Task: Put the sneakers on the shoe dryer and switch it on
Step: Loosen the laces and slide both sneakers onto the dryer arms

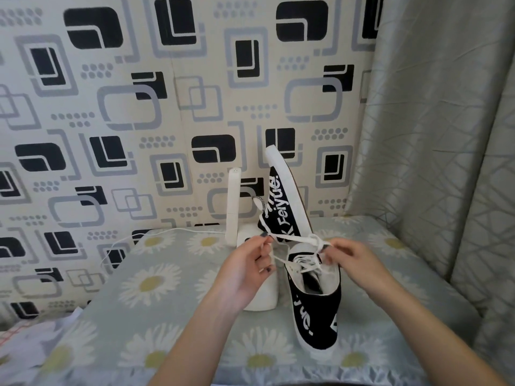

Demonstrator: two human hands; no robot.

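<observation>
Left hand [246,270] and right hand [349,259] each pinch flat white laces [295,238] of the black canvas sneaker [315,307] beside the smooth white plastic shoe dryer [233,207].

A daisy-print cloth [156,316], grey-green with white flowers and yellow centres, covers the flat surface that fills the lower half of the view. Behind it stands a wall [139,93] papered in cream, patterned with black and grey rounded squares and small clusters of grey dots. On the right hangs a grey curtain [446,121] crossed by thin pale lines, falling in folds past the surface's edge. At the lower left corner lies crumpled white fabric [30,346], with a patch of red-and-white check [11,334] showing at its far left.
</observation>
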